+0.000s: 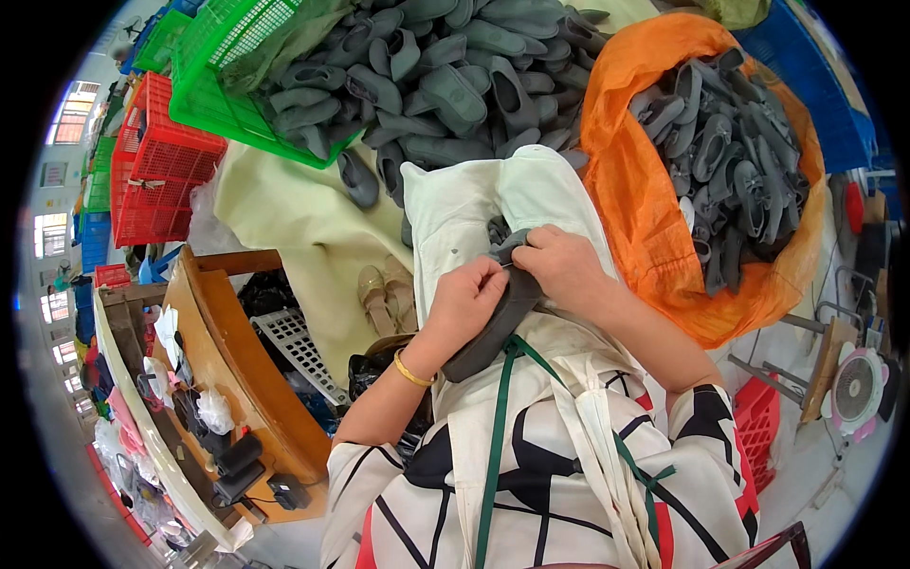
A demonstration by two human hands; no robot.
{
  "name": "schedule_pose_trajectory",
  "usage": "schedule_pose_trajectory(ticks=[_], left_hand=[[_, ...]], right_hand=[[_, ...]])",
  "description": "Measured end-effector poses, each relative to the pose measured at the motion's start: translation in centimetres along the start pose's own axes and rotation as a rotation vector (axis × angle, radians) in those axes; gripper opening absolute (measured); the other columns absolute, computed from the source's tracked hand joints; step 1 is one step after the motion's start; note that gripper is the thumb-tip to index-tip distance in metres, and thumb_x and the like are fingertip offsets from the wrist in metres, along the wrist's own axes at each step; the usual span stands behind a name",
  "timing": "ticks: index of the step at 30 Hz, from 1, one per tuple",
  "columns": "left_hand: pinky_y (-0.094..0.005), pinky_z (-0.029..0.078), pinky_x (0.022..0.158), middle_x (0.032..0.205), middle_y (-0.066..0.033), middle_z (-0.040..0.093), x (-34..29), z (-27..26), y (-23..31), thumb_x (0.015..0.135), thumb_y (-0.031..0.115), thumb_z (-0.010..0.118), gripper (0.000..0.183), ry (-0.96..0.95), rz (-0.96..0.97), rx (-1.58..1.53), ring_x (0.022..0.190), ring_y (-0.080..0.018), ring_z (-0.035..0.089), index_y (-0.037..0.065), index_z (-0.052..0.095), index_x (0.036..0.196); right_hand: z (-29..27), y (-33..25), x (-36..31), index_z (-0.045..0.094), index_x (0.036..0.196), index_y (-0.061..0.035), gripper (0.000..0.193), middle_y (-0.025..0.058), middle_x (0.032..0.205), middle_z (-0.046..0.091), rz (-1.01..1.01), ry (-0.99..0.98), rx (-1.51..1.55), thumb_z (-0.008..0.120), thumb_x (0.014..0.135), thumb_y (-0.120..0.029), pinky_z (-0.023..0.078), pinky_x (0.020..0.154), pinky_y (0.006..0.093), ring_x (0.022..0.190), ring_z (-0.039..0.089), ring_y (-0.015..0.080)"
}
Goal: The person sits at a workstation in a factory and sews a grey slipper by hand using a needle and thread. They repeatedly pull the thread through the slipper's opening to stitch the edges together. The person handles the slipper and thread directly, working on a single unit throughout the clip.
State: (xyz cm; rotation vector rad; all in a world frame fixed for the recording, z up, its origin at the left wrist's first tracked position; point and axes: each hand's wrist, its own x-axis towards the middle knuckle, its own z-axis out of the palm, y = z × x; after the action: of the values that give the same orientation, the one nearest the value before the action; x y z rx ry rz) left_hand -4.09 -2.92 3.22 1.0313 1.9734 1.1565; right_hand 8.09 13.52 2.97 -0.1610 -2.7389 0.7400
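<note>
Across my lap, over a white apron (pixel 569 204), lies a dark grey slip-on shoe (pixel 495 332), its heel or toe end pointing toward my left forearm. My left hand (pixel 469 296) is closed with fingers pinching its upper edge. Close beside it, my right hand (pixel 559 267) grips the shoe's far end, fingertips pressed together on the material. Whatever small detail lies between the fingertips is hidden. A large heap of similar grey shoes (pixel 455 95) lies just beyond my knees.
At right stands an orange sack (pixel 640 223) holding many grey shoes (pixel 749 190). A green crate (pixel 204 71) tips toward the heap, with a red crate (pixel 156 171) farther left. A wooden desk (pixel 270 398) is by my left arm, sandals (pixel 384 294) nearby. A fan (pixel 858 387) stands far right.
</note>
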Motion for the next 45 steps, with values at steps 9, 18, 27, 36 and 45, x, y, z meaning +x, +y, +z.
schedule_pose_trajectory(ticks=[9,18,27,36,45], left_hand=[[-0.0199,0.046,0.053,0.074,0.0021,0.06,1.2,0.2,-2.3,0.096,0.015,0.062,0.011,-0.12,-0.489,-0.597,0.059,-0.0049,0.053,0.004,0.062,0.094],[-0.0217,0.04,0.058,0.069,0.0043,0.056,0.6,0.4,-2.3,0.092,0.012,0.064,0.012,-0.02,-0.244,-0.225,0.064,-0.0039,0.046,0.0,0.064,0.089],[-0.0184,0.036,0.057,0.071,0.0104,0.053,1.1,-0.5,0.1,0.09,0.013,0.07,0.011,-0.022,-0.249,-0.085,0.062,-0.0005,0.041,0.003,0.068,0.096],[-0.0195,0.036,0.056,0.076,0.0078,0.062,2.3,0.9,-1.7,0.083,0.014,0.076,0.021,-0.036,-0.2,-0.086,0.061,-0.0017,0.043,0.001,0.073,0.099],[-0.0248,0.043,0.067,0.105,-0.0037,0.057,2.6,0.8,-1.9,0.076,0.013,0.078,0.018,0.042,-0.015,0.046,0.081,-0.0119,0.054,0.001,0.074,0.089]], right_hand=[[2.2,-0.3,0.1,0.063,0.085,-0.0117,0.006,0.0073,0.083,0.059,0.186,0.1,0.455,0.068,0.082,-0.011,0.05,0.059,0.0338,0.074,0.062,0.0228],[0.3,11.2,-6.7,0.056,0.092,-0.007,0.009,0.0015,0.069,0.056,1.113,0.8,2.061,0.059,0.097,-0.014,0.049,0.053,0.0225,0.06,0.054,0.0112],[-3.3,17.7,-13.8,0.046,0.077,-0.005,0.024,-0.0001,0.066,0.043,1.16,1.454,1.685,0.054,0.099,-0.009,0.057,0.086,0.0342,0.055,0.042,0.0121],[-3.7,16.8,-13.5,0.049,0.08,-0.0049,0.021,-0.0007,0.067,0.044,1.16,1.389,1.688,0.058,0.098,-0.01,0.056,0.084,0.0323,0.057,0.043,0.0115],[-8.5,22.5,-24.7,0.052,0.087,-0.0028,0.013,0.0003,0.069,0.047,1.059,1.498,1.374,0.057,0.098,-0.009,0.059,0.081,0.0353,0.057,0.047,0.0112]])
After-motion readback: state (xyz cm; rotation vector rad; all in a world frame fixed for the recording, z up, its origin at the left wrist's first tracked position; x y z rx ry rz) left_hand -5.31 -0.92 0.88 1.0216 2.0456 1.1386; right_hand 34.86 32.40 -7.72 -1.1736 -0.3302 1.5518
